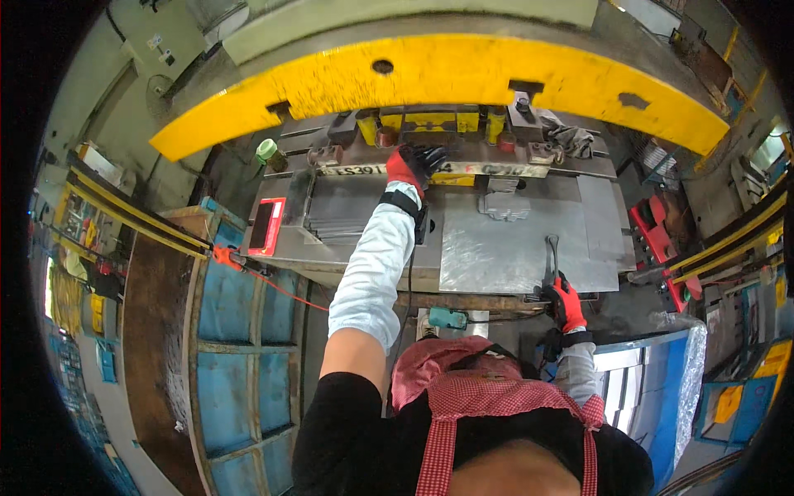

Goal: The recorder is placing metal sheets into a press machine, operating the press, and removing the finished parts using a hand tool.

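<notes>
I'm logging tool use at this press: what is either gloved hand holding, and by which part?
The right hand grips the lower handle end of dark metal tongs lying on the steel plate. The left hand reaches into the die; any hold there cannot be told.

The big table is bare grey metal, smooth and a bit shiny, with dull scratches. The curved guard above it is metal with yellow paint, rubbed and chipped in spots. The left hand and the right hand wear cloth gloves, red with a black rubbery coat. The left sleeve is soft white cloth. The apron is red checked cloth. The tool by the right hand is dark, dull metal. The blue bin looks worn and rusty.
</notes>
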The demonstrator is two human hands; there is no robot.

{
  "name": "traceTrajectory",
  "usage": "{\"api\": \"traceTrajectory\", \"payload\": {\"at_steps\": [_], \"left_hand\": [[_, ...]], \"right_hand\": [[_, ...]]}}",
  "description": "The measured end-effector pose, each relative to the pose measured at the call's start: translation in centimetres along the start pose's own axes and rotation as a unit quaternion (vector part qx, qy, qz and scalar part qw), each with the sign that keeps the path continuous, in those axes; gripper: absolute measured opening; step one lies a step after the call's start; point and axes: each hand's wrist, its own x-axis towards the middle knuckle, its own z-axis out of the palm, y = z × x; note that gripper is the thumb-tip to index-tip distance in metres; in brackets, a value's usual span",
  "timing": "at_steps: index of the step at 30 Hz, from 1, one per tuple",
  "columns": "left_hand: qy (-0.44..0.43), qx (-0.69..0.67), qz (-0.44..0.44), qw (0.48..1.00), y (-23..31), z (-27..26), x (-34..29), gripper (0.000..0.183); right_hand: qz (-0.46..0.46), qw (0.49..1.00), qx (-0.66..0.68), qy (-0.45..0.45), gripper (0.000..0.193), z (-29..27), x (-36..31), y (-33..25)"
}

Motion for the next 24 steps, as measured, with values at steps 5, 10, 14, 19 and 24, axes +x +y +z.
{"api": "traceTrajectory", "payload": {"at_steps": [5, 10, 14, 19, 24], "left_hand": [[0.086, -0.023, -0.012, 0.996, -0.1, 0.3, 0.4, 0.054], [0.082, -0.032, 0.008, 0.996, 0.1, 2.6, -1.0, 0.053], [0.077, 0.009, 0.001, 0.997, 0.7, 1.4, 0.0, 0.042], [0.097, 0.015, 0.002, 0.995, 0.3, 2.1, -0.5, 0.046], [0.054, 0.006, -0.005, 0.999, 0.2, 1.2, -1.1, 0.048]], "right_hand": [[0.044, 0.998, -0.017, -0.043, 0.045, 1.1, -1.3, -2.4], [0.03, 0.999, 0.014, -0.02, 0.047, -0.4, 0.2, 0.4], [-0.002, 0.996, -0.085, -0.01, 0.046, -0.3, 0.1, 0.9], [0.035, 0.985, -0.166, 0.005, 0.05, -1.3, 0.3, 0.4], [-0.117, 0.952, -0.275, 0.069, 0.06, 3.6, -2.1, -5.1]]}}
